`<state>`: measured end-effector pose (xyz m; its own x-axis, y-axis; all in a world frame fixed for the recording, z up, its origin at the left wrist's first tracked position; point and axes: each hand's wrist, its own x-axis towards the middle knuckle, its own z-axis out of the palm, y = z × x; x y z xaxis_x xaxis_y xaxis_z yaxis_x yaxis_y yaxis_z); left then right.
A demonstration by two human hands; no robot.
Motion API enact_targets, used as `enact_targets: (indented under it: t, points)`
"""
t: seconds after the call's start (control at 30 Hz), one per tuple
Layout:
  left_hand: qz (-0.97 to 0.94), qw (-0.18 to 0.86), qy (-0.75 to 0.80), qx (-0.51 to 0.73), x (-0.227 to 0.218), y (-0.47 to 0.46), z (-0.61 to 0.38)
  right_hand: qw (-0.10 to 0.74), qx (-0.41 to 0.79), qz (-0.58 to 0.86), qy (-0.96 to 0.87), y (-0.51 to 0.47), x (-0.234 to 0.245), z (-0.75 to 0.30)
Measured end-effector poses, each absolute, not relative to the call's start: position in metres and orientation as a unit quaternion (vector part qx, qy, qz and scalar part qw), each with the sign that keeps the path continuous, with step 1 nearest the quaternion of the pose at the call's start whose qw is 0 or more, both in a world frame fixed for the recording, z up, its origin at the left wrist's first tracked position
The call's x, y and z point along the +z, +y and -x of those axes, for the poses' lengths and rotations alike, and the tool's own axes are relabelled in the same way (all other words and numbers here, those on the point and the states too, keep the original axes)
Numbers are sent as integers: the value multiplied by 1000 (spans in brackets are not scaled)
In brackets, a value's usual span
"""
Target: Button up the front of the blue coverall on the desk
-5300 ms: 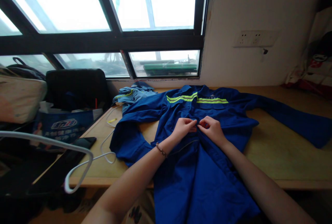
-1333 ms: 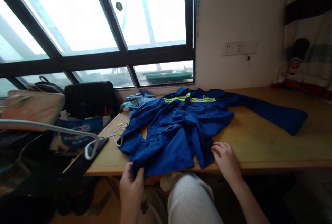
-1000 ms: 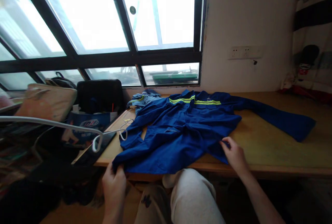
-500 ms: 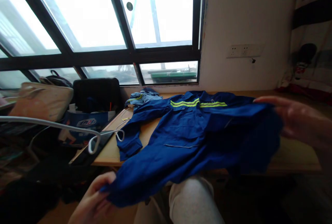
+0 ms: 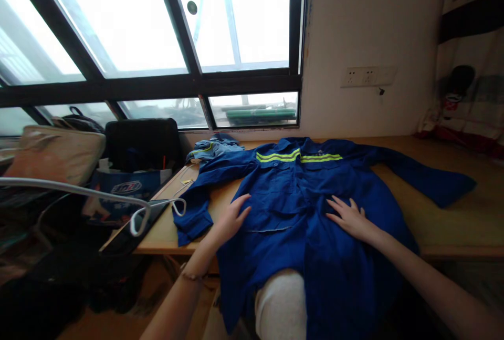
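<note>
Left grip point(image 5: 230, 220), right grip point(image 5: 352, 220) pressed flat on jacket point(image 5: 293, 185) (draped over table point(image 5: 452, 227)).

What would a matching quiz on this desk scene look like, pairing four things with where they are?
Things:
1. blue work jacket with yellow-green stripes
2. crumpled light blue garment
3. white wall socket
4. black boxy bag
Places:
A. on the pale wall, right of the window
B. spread on the wooden table, under the left hand and right hand
C. bundled at the table's far left corner
D. beside the table's left end, below the window
Pairs: 1-B, 2-C, 3-A, 4-D
</note>
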<state>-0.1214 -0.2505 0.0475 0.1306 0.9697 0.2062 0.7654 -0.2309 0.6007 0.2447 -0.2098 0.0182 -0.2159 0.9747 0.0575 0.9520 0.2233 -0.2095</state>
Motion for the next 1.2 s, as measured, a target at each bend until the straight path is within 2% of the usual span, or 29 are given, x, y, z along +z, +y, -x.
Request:
enact_targets:
  t: [0.13, 0.27, 0.47, 0.77, 0.9, 1.07, 1.13, 1.2]
  points:
    - [-774, 48, 621, 114, 18, -185, 110, 44, 48, 670, -740, -176, -8, -233]
    - [-756, -19, 651, 73, 5, -125, 128, 42, 35, 671, -739, -126, -3, -242]
    - [-751, -18, 655, 82, 3, -62, 146, 58, 9, 650, -758, -73, -1, -248]
    - [-756, 4, 643, 123, 5, -17, 149, 117, 11, 650, -751, -38, 2, -239]
    - [-740, -16, 655, 149, 5, -16, 146, 171, 17, 641, -748, -36, 9, -238]
    - [-744, -58, 643, 171, 11, -27, 146, 268, 26, 544, -795, -71, 47, -203]
    - [-754, -74, 632, 163, 15, -32, 144, 245, 76, 521, -814, -95, 57, -179]
    - [-753, -80, 638, 137, 21, -36, 141, 181, 89, 544, -815, -117, 58, -156]
